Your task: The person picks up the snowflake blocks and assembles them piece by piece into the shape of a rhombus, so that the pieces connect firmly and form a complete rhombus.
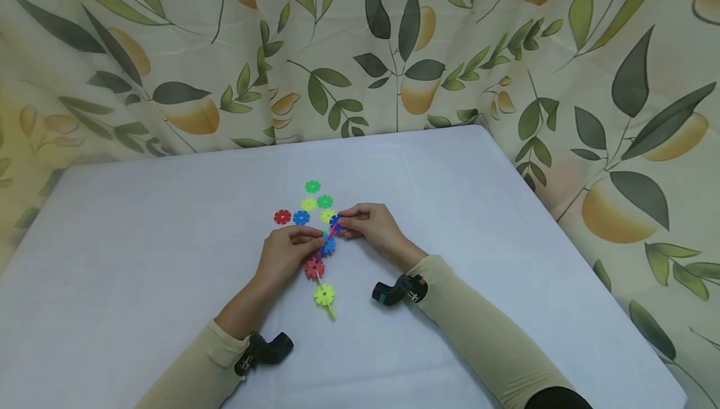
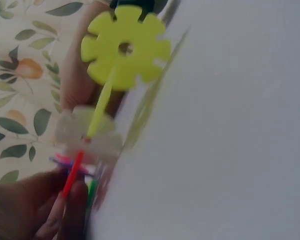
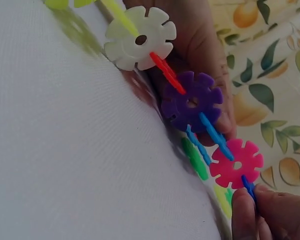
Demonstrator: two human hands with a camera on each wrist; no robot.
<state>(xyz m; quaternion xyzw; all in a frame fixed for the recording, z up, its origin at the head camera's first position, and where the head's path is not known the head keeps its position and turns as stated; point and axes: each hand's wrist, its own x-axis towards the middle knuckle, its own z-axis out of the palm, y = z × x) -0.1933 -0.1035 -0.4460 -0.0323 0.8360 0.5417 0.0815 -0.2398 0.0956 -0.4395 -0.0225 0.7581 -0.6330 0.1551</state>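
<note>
Several notched plastic discs, slotted into one another, form a chain hanging between and below the hands. My left hand (image 1: pixel 285 249) grips the chain near its purple disc (image 3: pixel 192 101); its fingertips are partly hidden. At the upper end, my right hand (image 1: pixel 371 227) pinches a dark blue disc (image 3: pixel 249 189) joined to a pink disc (image 3: pixel 236 164). Light blue discs (image 3: pixel 215 135) link the pink one to the purple. Lower down come a red disc (image 1: pixel 314 268), a white disc (image 3: pixel 140 39) and a yellow disc (image 1: pixel 324 294), with another yellow one edge-on.
Loose discs lie on the white-covered table (image 1: pixel 169 240) just beyond the hands: a red one (image 1: pixel 282 216), a blue one (image 1: pixel 301 217), green ones (image 1: pixel 312 186) and yellow ones (image 1: pixel 309 204). A leaf-and-fruit patterned curtain (image 1: pixel 337 52) hangs behind the table's far edge.
</note>
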